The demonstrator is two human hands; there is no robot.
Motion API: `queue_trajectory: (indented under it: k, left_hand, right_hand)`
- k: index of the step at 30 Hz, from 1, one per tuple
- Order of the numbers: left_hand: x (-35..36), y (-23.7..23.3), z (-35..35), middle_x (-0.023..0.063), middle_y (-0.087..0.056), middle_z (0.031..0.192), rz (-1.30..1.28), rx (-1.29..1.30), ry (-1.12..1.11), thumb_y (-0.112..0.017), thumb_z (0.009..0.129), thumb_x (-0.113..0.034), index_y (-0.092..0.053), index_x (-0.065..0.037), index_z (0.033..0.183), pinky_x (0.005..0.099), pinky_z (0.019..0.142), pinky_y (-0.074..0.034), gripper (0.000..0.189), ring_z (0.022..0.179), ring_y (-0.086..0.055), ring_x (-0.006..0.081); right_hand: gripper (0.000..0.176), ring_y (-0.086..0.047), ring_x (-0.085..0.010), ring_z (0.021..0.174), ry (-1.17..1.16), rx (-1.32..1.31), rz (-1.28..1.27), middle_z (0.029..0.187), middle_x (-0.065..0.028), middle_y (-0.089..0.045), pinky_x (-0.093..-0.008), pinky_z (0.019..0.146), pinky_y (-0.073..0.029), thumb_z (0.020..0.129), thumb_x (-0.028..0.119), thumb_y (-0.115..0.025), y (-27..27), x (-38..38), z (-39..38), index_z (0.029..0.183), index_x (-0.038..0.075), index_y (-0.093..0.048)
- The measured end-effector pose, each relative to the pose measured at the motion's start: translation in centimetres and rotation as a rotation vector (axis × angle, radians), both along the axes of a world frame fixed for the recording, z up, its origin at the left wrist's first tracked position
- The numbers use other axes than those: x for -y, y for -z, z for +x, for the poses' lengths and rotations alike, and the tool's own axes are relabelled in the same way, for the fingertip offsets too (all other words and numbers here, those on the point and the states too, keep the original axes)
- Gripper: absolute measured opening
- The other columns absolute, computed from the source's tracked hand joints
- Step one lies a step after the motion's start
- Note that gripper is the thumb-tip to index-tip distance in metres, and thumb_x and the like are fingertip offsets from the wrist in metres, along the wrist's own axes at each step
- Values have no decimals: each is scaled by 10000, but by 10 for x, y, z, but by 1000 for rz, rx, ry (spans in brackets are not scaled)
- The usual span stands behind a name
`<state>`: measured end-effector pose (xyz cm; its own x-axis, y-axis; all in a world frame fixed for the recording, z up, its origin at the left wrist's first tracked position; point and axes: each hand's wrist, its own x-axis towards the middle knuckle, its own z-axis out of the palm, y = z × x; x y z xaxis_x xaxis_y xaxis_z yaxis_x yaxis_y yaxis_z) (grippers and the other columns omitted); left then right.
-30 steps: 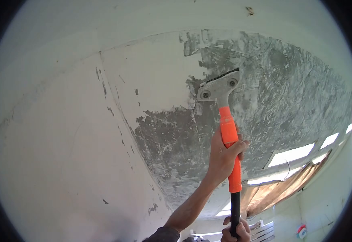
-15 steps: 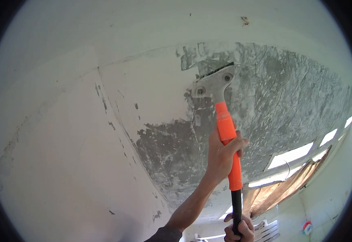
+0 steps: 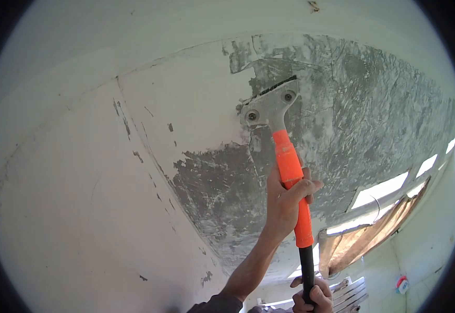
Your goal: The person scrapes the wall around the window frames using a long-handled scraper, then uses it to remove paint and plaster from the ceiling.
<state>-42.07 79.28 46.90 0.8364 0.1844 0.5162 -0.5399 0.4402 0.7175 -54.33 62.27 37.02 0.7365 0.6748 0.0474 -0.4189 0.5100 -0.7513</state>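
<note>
My left hand (image 3: 286, 201) is wrapped round the orange grip of a long-handled scraper (image 3: 289, 161). Lower down, my right hand (image 3: 312, 296) closes round the black lower shaft. The wide metal head (image 3: 269, 107) lies at the edge between the white coating (image 3: 201, 115) and the bare grey patch (image 3: 373, 109), its dark blade edge tilted up to the right. Ragged coating borders the grey area to the left of and below the head.
A plain white wall surface (image 3: 81, 208) with small chips fills the left. Bright window panes (image 3: 381, 191) and a brown curtain (image 3: 363, 248) are at the lower right. Below them are a slatted white object (image 3: 350, 296) and a small red and white item (image 3: 402, 285).
The view has shifted, so the wall patch appears higher. Relative to the coating's edge, the scraper head sits slightly lower. Both hands keep their hold.
</note>
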Motion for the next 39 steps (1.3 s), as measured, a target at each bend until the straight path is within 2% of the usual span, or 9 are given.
queue_trajectory:
  k: [4, 6, 11, 13, 17, 28, 31, 36, 39]
  left_hand:
    - [0, -24, -4, 5, -423, 617, 73, -71, -75, -517, 671, -12, -445, -28, 963, 270, 607, -515, 301, 469, -427, 71]
    - [-3, -21, -2, 18, -475, 672, 41, 4, -33, -610, 693, -20, -436, -43, 950, 248, 462, -425, 311, 486, -490, 94]
    - [-4, -8, -3, 24, -483, 670, 46, -10, -39, -599, 695, -15, -432, -40, 948, 249, 460, -433, 303, 477, -493, 100]
    - [-6, -18, -5, 24, -484, 666, 91, -50, -39, -590, 699, -15, -432, -39, 949, 248, 470, -443, 296, 477, -492, 101]
    - [-7, -30, 1, 29, -489, 670, 32, 32, -21, -589, 704, -20, -430, -37, 955, 249, 473, -449, 298, 479, -493, 101]
    - [-11, -18, -2, 22, -471, 669, 27, 41, -15, -581, 704, -22, -435, -33, 974, 242, 484, -461, 307, 485, -488, 95]
    - [-9, -11, -7, 0, -399, 595, 32, -30, -71, -516, 672, -5, -447, -37, 967, 266, 587, -504, 306, 460, -405, 70]
    - [-8, -41, -10, 3, -441, 611, 28, -20, -65, -558, 682, 0, -426, -50, 900, 238, 457, -430, 260, 461, -465, 93]
    - [-10, -21, -7, 5, -444, 610, -31, -3, -41, -564, 682, 3, -427, -51, 899, 243, 445, -414, 262, 453, -462, 95]
  right_hand:
    - [560, -267, -35, 305, 3, 34, -14, 468, 50, -328, -197, 286, -218, 962, 432, -472, -20, -2, 1, 1209, -68, -422]
    - [563, -265, -34, 307, 3, 42, -21, 470, 50, -326, -196, 287, -217, 963, 433, -469, -20, -3, 1, 1213, -69, -419]
    - [566, -268, -30, 309, -8, 18, 1, 478, 48, -326, -195, 287, -217, 971, 421, -456, -1, -4, -5, 1234, -77, -402]
    - [555, -290, -89, 322, 28, 53, -89, 466, -14, -321, -251, 312, -247, 975, 459, -421, -7, -3, -4, 1090, -82, -461]
    - [562, -291, -72, 321, -58, 41, 92, 509, -10, -325, -240, 301, -265, 973, 365, -480, -6, -5, 3, 1303, -68, -338]
    - [606, -282, -40, 303, -21, 58, -5, 472, 39, -339, -199, 283, -225, 960, 433, -475, -18, -11, 3, 1254, -92, -401]
    - [611, -281, -40, 306, -21, 60, -34, 473, 41, -339, -200, 286, -224, 960, 434, -473, -7, -8, 2, 1260, -93, -402]
    - [615, -272, -38, 310, 15, 70, -56, 476, 43, -333, -201, 287, -215, 959, 437, -478, -33, -8, -1, 1271, -87, -402]
    - [610, -268, -37, 311, -20, 48, -41, 476, 43, -330, -200, 287, -212, 961, 431, -476, -22, -9, -2, 1272, -87, -398]
